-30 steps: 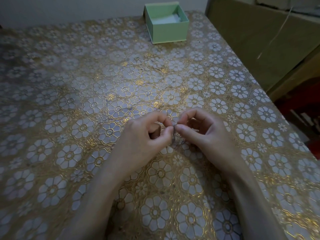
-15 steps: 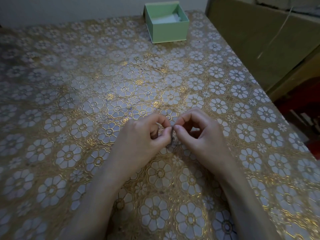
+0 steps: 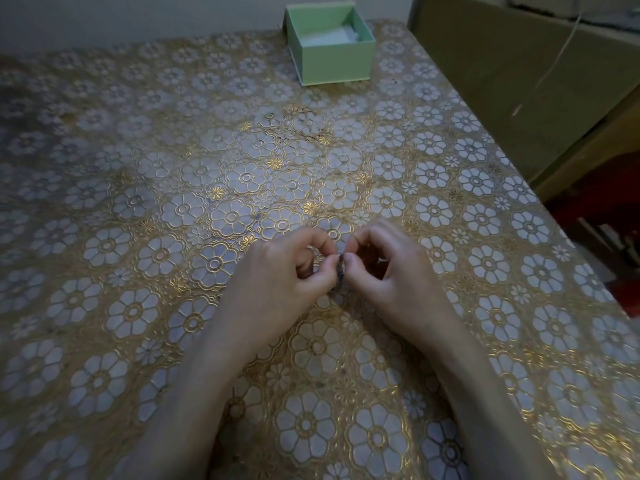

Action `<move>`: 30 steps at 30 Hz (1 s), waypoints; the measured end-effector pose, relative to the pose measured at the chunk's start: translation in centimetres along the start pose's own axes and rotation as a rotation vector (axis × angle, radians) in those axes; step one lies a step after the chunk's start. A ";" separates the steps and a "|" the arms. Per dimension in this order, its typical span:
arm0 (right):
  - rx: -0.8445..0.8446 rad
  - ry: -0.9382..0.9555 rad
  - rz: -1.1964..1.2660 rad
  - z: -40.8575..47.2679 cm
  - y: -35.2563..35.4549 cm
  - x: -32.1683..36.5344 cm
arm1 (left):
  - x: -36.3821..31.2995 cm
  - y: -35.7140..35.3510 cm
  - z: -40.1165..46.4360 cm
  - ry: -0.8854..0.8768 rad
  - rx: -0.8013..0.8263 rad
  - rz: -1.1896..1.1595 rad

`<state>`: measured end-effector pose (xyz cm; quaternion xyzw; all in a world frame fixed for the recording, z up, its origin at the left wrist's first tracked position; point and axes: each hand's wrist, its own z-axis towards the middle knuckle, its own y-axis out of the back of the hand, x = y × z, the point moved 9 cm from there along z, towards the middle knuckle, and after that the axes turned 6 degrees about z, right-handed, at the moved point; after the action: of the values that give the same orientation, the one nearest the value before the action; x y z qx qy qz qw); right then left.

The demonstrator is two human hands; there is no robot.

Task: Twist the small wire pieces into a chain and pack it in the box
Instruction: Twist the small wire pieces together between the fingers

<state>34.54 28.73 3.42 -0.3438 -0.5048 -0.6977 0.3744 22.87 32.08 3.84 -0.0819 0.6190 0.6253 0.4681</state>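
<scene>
Two hands meet low of centre over the cloth [image 3: 145, 209], thumbs and forefingers tip to tip. Starting at the 9 o'clock side, the left hand [image 3: 280, 275] has its thumb and forefinger curled into a ring, pinching the wire [image 3: 340, 271]. The wire itself is a small dark twist between the two thumbs, trailing down a little toward the cloth; how many links it has is too small to tell. At the 3 o'clock side of it, the right hand [image 3: 394, 275] pinches the same wire from the other end, its other fingers tucked under.

Against a second ago, the hands have drawn closer and the right hand's fingers have curled tighter, while the pinch point has barely shifted. I read that as a twist being worked in, so the chain is probably still being built rather than finished.

Far off at 12 o'clock, well apart from the hands, the box [image 3: 332, 60] sits open near the cloth's back edge, something pale inside. Packing is not yet begun.
</scene>
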 end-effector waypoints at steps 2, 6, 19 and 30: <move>0.000 0.006 0.000 0.0 0.0 0.0 | 0.0 -0.1 0.0 -0.005 0.009 0.029; 0.004 -0.040 0.107 0.0 0.0 -0.2 | 0.2 0.0 0.0 -0.008 0.013 0.076; 0.006 -0.168 0.331 -0.3 0.0 -0.8 | -0.4 -0.2 -0.1 0.008 0.080 -0.051; 0.052 -0.208 0.484 -0.3 -0.2 -0.6 | -0.2 -0.1 0.0 0.056 0.061 -0.084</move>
<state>34.66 28.60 2.78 -0.5144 -0.4614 -0.5356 0.4854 23.06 31.99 3.87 -0.1110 0.6466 0.5836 0.4785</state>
